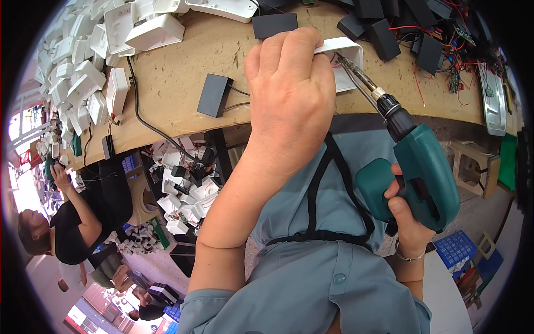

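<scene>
My left hand (pixel 292 94) is closed around a small white plastic housing (pixel 338 44) over the bench, its fingertips hidden behind the back of the hand. My right hand (pixel 409 217) grips a green soldering gun (pixel 427 167) by the handle, a finger at the trigger. The gun's thin metal tip reaches into the housing, close to a bit of red wire; I cannot tell whether they touch. Left of my left hand lies a black box (pixel 214 94) with dark leads running under the hand. Another black box (pixel 275 25) is just beyond my knuckles.
White housings (pixel 72 78) are heaped at the far left of the wooden bench (pixel 167 83). Black boxes (pixel 384 39), red wires and circuit boards (pixel 455 78) crowd the far right, beside a metal tray (pixel 492 100). A black cable (pixel 144 119) crosses the bench edge. A co-worker (pixel 78 222) sits at left.
</scene>
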### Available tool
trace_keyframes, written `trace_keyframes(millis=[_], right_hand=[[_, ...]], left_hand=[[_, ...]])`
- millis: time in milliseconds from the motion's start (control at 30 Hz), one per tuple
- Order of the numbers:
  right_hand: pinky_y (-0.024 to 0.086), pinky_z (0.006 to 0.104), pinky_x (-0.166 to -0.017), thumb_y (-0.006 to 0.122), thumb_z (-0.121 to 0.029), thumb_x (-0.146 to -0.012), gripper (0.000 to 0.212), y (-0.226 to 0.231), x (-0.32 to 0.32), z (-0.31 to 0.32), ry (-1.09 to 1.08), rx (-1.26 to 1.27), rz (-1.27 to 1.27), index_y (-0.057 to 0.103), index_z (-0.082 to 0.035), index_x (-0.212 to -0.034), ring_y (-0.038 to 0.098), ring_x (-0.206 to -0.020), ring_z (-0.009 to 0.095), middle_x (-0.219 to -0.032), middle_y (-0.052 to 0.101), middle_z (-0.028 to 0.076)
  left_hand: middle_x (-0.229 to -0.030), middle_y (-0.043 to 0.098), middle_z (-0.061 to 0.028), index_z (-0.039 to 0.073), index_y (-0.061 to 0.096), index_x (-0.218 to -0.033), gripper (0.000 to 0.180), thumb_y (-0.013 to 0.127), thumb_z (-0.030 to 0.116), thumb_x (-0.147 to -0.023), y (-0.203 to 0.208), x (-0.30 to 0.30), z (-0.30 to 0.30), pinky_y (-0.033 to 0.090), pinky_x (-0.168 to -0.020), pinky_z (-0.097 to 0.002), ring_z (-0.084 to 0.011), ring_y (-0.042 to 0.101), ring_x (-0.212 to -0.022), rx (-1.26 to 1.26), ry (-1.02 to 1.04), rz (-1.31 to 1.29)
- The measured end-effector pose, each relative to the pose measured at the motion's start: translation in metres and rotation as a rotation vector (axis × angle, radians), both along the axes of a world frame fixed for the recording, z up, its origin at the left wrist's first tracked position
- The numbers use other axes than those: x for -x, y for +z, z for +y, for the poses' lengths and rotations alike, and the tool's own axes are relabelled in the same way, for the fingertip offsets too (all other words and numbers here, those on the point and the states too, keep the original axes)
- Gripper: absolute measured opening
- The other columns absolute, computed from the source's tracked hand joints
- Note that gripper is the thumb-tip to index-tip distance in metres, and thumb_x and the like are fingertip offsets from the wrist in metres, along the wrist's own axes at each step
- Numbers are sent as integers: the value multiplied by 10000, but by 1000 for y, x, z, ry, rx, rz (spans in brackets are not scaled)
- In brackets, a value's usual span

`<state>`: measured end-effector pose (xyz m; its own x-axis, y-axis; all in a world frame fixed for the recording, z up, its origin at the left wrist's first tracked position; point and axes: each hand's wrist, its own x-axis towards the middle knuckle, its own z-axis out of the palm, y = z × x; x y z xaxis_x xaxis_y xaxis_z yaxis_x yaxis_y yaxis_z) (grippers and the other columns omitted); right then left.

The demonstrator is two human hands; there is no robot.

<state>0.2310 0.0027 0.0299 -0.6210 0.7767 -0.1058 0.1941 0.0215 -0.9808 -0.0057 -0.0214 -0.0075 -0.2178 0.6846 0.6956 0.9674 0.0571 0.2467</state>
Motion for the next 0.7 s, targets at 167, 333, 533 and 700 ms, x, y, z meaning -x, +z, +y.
trace_keyframes(millis=[167,333,533,700], right_hand=[[475,278,-701,686,-57,-758,537,3,0,-3,-41,86,-12,455,43,-1232,563,-752,149,-1084,577,181],[477,282,-707,692,-66,-755,554,4,0,-3,-52,95,-25,447,45,-1239,566,-755,149,-1097,576,189],[479,292,-723,690,-95,-751,573,5,-1,-5,-87,119,-73,439,50,-1245,568,-749,144,-1102,575,190],[481,297,-732,700,-114,-740,593,6,-3,-6,-97,100,-68,439,54,-1245,579,-741,147,-1108,577,193]], left_hand=[[-984,523,-111,-39,556,-714,111,578,30,-631,-1,0,1,366,-804,-393,-267,490,-924,-7,0,0],[-989,520,-111,-34,558,-710,105,573,32,-630,1,0,-1,366,-808,-392,-266,488,-928,16,4,-4],[-988,519,-112,-33,557,-709,103,572,33,-632,1,-1,0,367,-807,-394,-267,489,-927,20,1,-5],[-986,519,-112,-32,556,-711,103,573,32,-631,0,0,0,370,-798,-394,-267,489,-925,5,-3,1]])
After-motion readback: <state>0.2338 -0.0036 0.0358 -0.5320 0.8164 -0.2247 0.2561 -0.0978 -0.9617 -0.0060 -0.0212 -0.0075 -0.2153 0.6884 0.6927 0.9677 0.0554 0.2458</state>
